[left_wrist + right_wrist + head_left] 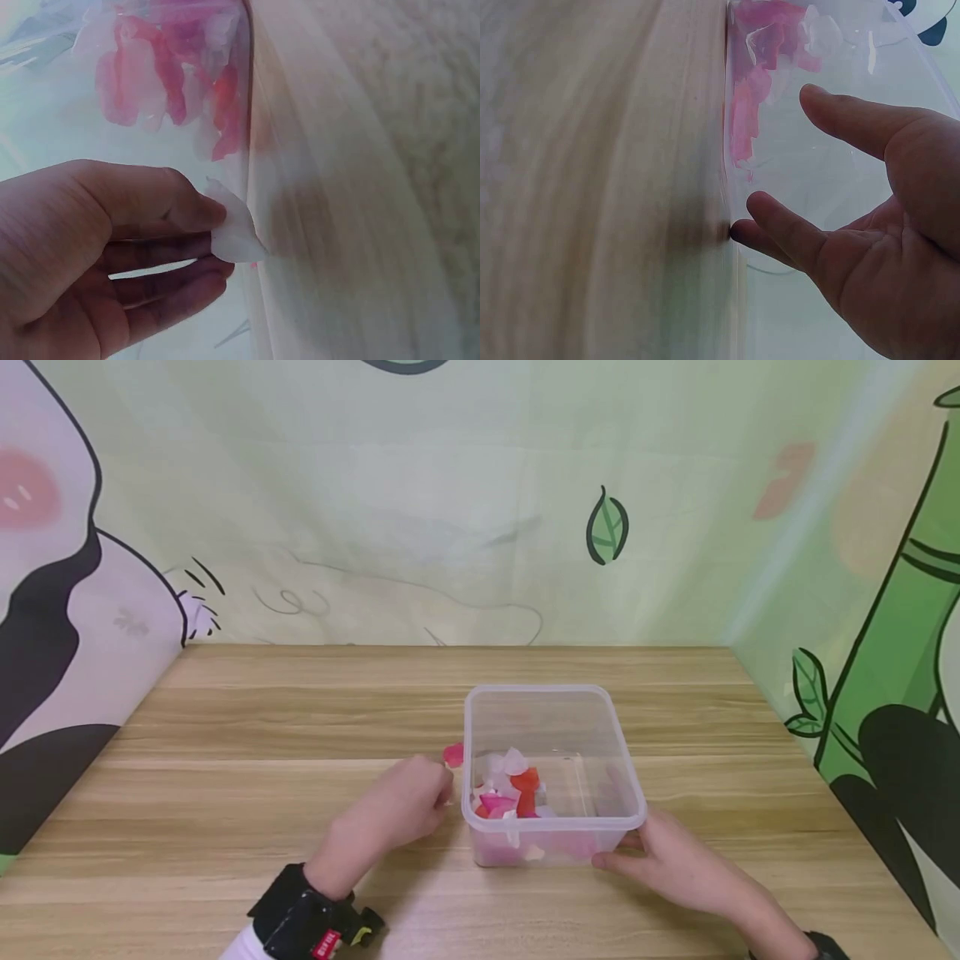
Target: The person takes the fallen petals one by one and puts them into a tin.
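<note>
A clear plastic container (pixel 555 822) without a lid stands on the wooden table, with pink, red and white petals (pixel 504 793) heaped toward its left side. My left hand (pixel 397 802) is just left of the container, low over the tabletop. In the left wrist view its thumb and fingers pinch a white petal (pixel 236 232). My right hand (pixel 667 860) is at the container's front right corner, its thumb and fingers spread beside the wall. In the right wrist view its fingertips (pixel 759 202) are close to the container's base.
One pink petal (pixel 453 755) lies on the table (pixel 300 710) by the container's left wall, beyond my left hand. A printed cloth backdrop (pixel 450 527) with leaves and panda figures rises behind the table and along both sides.
</note>
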Tool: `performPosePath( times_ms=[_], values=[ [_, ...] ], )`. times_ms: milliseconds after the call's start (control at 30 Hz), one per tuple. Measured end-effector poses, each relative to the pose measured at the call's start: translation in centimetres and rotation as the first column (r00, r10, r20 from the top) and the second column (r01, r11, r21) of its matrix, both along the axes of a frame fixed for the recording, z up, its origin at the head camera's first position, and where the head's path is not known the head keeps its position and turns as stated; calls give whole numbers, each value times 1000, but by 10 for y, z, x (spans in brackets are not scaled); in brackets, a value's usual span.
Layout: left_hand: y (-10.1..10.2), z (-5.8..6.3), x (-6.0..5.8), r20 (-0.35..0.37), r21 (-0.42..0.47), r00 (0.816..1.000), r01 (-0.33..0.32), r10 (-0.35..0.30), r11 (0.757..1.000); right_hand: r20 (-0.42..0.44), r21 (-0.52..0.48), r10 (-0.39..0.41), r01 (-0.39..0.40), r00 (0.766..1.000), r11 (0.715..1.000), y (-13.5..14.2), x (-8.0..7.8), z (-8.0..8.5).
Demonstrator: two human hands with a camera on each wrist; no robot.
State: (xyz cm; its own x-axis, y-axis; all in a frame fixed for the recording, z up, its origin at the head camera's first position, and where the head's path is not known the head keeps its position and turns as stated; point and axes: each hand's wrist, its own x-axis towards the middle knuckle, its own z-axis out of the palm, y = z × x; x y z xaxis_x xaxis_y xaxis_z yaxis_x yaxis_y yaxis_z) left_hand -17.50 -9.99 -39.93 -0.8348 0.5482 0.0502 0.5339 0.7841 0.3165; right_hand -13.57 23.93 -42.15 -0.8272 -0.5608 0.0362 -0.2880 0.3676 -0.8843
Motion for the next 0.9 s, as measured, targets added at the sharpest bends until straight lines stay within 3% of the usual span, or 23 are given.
performPosePath(
  times_ms=[267, 500, 900],
  values=[
    [-3, -1, -4, -67, 125, 996, 58, -50, 990, -5, 5, 0, 0, 1000, 1000, 0, 0, 0],
    [-7, 2, -6, -55, 146, 998, 3, 5, 989, -12, 23, -8, 8, 1000, 1000, 0, 0, 0],
    [-11, 9, -8, -104, 182, 993, -35, 54, 983, -16, 24, -5, 6, 1000, 1000, 0, 1, 0]
  ],
)
